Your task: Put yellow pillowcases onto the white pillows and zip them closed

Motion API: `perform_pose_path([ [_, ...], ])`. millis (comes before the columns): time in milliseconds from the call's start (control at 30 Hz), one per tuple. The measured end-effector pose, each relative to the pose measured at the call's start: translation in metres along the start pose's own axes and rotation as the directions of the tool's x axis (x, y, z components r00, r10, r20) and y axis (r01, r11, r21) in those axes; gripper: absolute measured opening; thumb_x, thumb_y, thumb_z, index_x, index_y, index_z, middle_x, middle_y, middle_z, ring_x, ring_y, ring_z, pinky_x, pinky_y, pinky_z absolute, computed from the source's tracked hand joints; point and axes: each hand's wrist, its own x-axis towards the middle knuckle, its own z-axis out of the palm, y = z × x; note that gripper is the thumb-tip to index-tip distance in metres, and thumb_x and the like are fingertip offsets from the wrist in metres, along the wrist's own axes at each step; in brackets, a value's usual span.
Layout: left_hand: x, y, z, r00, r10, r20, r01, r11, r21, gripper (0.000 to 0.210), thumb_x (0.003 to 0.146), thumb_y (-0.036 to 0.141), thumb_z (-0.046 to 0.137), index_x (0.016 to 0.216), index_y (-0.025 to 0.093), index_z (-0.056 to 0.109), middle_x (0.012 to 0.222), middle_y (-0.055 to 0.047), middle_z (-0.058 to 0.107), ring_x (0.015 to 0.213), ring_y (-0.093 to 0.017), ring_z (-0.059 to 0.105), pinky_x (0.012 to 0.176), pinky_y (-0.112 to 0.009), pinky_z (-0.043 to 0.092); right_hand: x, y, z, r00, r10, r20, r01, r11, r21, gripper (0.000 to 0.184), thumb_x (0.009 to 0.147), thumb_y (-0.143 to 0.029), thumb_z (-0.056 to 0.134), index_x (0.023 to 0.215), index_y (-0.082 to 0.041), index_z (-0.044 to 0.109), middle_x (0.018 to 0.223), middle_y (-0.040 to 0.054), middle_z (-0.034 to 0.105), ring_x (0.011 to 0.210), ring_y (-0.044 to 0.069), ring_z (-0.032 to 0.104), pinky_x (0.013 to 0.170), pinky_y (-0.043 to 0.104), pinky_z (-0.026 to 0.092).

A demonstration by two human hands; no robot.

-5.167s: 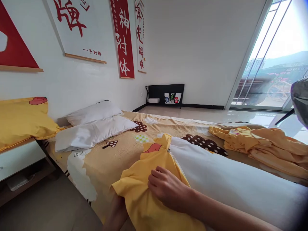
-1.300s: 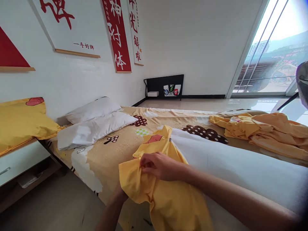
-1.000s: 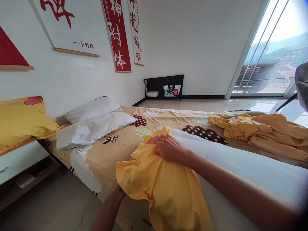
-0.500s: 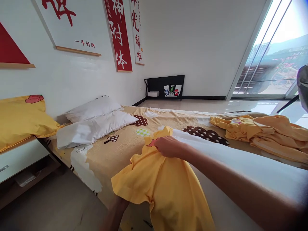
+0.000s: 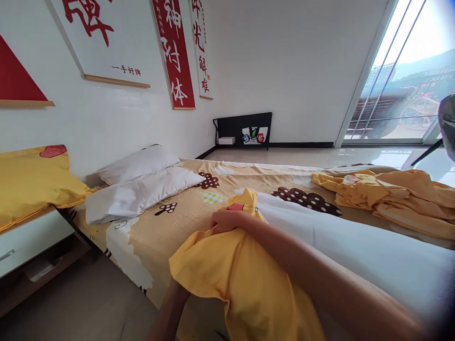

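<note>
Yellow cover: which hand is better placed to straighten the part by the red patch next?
Probably the right hand: it is curled on the yellow cover just below the red patch. The left hand is hidden by the cloth, farther from the patch, only its forearm showing.

Bunched yellow fabric cover (image 5: 256, 293) has a bit of red print, long cloth quilt (image 5: 348, 241) is solid white. Tan cloth bedsheet (image 5: 188, 220) is way busier: white-dotted brown blobs, some green check.

hands (image 5: 225, 221): right bare, left hidden | right forearm (image 5: 302, 265): bare, slim, tapering | left forearm (image 5: 173, 303): bare, slim
</note>
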Motion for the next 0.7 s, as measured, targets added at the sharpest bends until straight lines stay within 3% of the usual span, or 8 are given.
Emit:
perform_pose_path([
  [167,-0.018,-0.003,0.008,0.982,-0.126,0.140,0.153,0.969,-0.195,0.034,0.066,0.050,0.066,0.083,0.022,0.071,0.086,-0.011,0.071,0.091,-0.029,0.066,0.078,-0.040,0.054,-0.014,0.009,-0.009,0.990,0.056,-0.132,-0.064,0.997,-0.053,0.020,0.085,-0.021,0.055,0.092,-0.020,0.074,0.091,0.0045,0.073,0.080,0.014,0.064,0.066,0.022,0.043],
  [267,-0.037,-0.003,0.005,0.968,-0.121,0.222,0.174,0.956,-0.238,0.038,0.066,0.042,0.068,0.097,0.020,0.069,0.098,-0.011,0.070,0.091,-0.027,0.065,0.072,-0.034,0.053,-0.020,0.012,-0.014,0.963,0.152,-0.221,-0.182,0.975,-0.125,0.026,0.087,-0.013,0.048,0.095,-0.015,0.073,0.091,0.0109,0.071,0.081,0.019,0.065,0.066,0.026,0.043],
  [367,-0.048,0.006,0.003,0.977,-0.052,0.205,0.090,0.979,-0.181,0.044,0.069,0.044,0.070,0.104,0.019,0.065,0.104,-0.010,0.068,0.081,-0.022,0.065,0.061,-0.028,0.050,-0.020,0.013,-0.013,0.927,0.201,-0.318,-0.277,0.936,-0.216,0.030,0.086,-0.006,0.042,0.094,-0.010,0.071,0.096,0.0181,0.069,0.096,0.026,0.061,0.077,0.034,0.042],
  [467,-0.044,0.022,0.011,0.991,-0.030,0.130,0.033,0.999,-0.020,0.051,0.076,0.056,0.063,0.111,0.019,0.061,0.110,-0.011,0.066,0.091,-0.024,0.065,0.066,-0.029,0.052,-0.021,0.013,-0.009,0.924,0.174,-0.340,-0.279,0.916,-0.290,0.023,0.086,-0.009,0.048,0.087,-0.011,0.071,0.093,0.0167,0.068,0.100,0.028,0.058,0.083,0.037,0.040],
  [600,-0.031,0.038,0.030,0.965,-0.221,0.141,0.219,0.975,0.025,0.058,0.075,0.058,0.066,0.116,0.017,0.063,0.119,-0.014,0.065,0.110,-0.030,0.061,0.088,-0.038,0.052,-0.028,0.015,-0.007,0.918,0.131,-0.375,-0.273,0.894,-0.355,0.023,0.085,-0.007,0.048,0.085,-0.013,0.070,0.094,0.0135,0.067,0.102,0.027,0.055,0.088,0.038,0.038],
  [700,-0.032,0.040,0.035,0.943,-0.264,0.200,0.268,0.963,0.008,0.053,0.072,0.052,0.073,0.109,0.015,0.068,0.117,-0.015,0.067,0.111,-0.032,0.061,0.090,-0.039,0.052,-0.036,0.017,-0.009,0.902,0.145,-0.408,-0.306,0.880,-0.364,0.023,0.085,-0.005,0.048,0.083,-0.013,0.069,0.093,0.0135,0.067,0.103,0.028,0.054,0.087,0.039,0.037],
])
